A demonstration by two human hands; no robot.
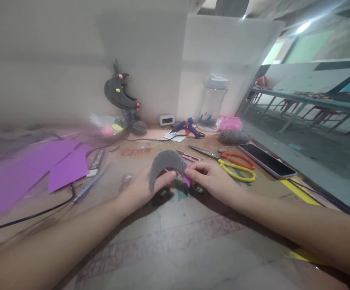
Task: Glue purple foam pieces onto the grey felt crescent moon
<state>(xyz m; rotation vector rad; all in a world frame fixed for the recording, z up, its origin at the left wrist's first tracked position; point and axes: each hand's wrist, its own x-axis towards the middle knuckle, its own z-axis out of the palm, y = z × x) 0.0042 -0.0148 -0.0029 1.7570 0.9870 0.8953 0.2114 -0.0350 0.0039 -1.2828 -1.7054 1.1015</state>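
Grey crescent (166,159) is held up over the middle of the table (162,249), arched with its bulge to the far side and its hollow facing near. Long axis, end to end, runs roughly left to right; the left tip points near and sits slightly nearer than the right end. Left hand (143,187) grips it, thumb across the hollow, other fingers mostly hidden behind. Right hand (212,176) pinches a small purple piece (188,182) between thumb and forefinger at the crescent's right end; whether the two are attached, cannot tell. Step in hand, by judgement: fitting or adjusting purple piece there. Next move seems to call for a steady left grip and careful alignment at that end.
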